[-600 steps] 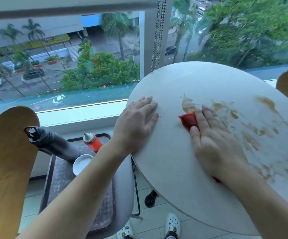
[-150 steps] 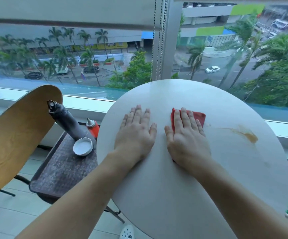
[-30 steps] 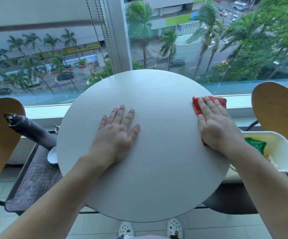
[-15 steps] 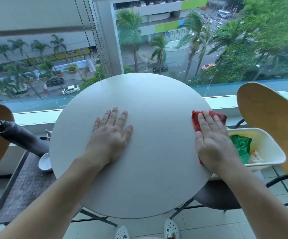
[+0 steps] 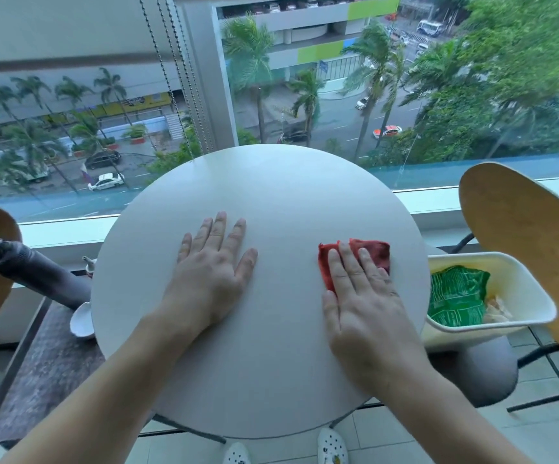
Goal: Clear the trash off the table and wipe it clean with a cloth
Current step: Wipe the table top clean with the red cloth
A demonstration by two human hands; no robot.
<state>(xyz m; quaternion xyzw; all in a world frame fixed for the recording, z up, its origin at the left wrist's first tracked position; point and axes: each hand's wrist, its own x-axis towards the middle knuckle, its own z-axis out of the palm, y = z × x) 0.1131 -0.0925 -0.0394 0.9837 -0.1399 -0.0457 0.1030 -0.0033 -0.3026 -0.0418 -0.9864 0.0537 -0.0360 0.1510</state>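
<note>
White bin (image 5: 522, 279) beside table (image 5: 271, 182) — green wrapper (image 5: 455, 299), perhaps.

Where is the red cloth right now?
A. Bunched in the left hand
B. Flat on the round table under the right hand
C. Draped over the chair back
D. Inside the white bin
B: the red cloth lies on the table, pressed under the right hand.
</note>
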